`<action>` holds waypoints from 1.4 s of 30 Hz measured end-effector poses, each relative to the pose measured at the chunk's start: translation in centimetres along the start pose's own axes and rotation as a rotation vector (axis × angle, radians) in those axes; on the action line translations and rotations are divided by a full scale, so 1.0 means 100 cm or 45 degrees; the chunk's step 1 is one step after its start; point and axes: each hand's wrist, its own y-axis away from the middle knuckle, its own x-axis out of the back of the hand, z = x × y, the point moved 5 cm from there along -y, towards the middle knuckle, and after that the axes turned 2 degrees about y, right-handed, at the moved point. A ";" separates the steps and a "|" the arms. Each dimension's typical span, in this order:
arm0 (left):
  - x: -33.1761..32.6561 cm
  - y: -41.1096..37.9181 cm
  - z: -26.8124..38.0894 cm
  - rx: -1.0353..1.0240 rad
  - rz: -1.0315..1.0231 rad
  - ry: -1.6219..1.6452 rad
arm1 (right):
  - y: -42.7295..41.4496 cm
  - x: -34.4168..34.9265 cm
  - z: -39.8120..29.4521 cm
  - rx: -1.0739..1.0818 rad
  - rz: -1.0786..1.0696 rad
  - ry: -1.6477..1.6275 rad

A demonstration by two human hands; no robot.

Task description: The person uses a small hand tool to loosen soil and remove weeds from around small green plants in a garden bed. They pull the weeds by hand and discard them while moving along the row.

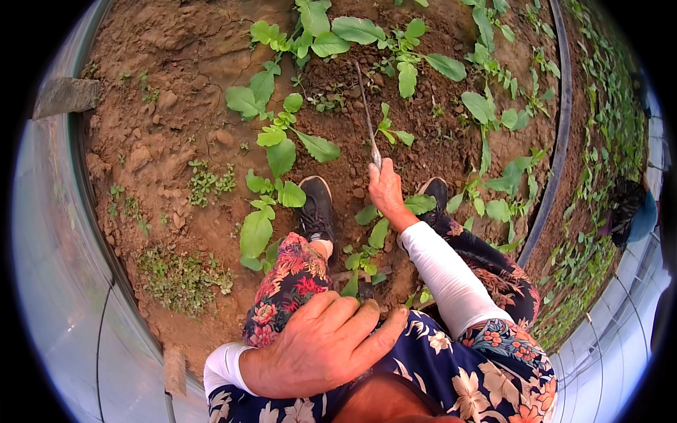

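Observation:
My right hand (390, 191) is closed around the handle end of a thin metal hand tool (365, 106), whose long shaft points away from me over the brown soil. The far end of the tool lies at loosened soil; its exact shape is hard to make out. A small leafy seedling (392, 129) stands just right of the shaft. Near my chest, my left hand (330, 343) is held back up with curled fingers; whether it holds anything cannot be seen. Small weeds (328, 99) grow left of the tool's far part.
Broad-leaved green plants (280, 157) stand in rows left and right of the tool. My dark shoes (316, 209) are on the soil between them. A black hose (563, 127) runs along the right. Plastic sheeting (53, 211) borders the left. Another person (634, 211) is at the far right edge.

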 end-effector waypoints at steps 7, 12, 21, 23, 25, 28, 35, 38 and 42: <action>-0.005 -0.004 0.005 -0.042 -0.019 -0.018 | -0.073 0.025 -0.018 0.041 0.106 0.099; -0.004 -0.002 0.009 -0.016 -0.018 -0.010 | -0.002 0.018 0.030 -0.084 -0.049 0.147; -0.008 -0.001 0.019 -0.034 0.051 -0.034 | 0.054 0.037 0.040 0.008 0.043 0.169; -0.013 -0.001 0.020 -0.049 0.140 -0.082 | 0.043 0.047 0.022 0.037 0.069 0.245; -0.015 -0.002 0.020 -0.056 0.168 -0.083 | 0.044 0.055 0.019 0.033 0.057 0.286; -0.017 -0.003 0.020 -0.069 0.298 -0.059 | 0.043 0.057 -0.002 0.088 0.010 0.415; -0.023 -0.024 -0.033 0.149 0.736 0.156 | 0.065 0.117 -0.035 -0.362 -0.452 -0.545; -0.054 -0.011 -0.083 0.486 0.640 0.381 | 0.104 0.121 -0.112 -0.287 -0.227 -0.703; -0.072 -0.016 -0.067 0.375 0.646 1.363 | 0.119 0.139 -0.166 0.358 -0.144 -0.213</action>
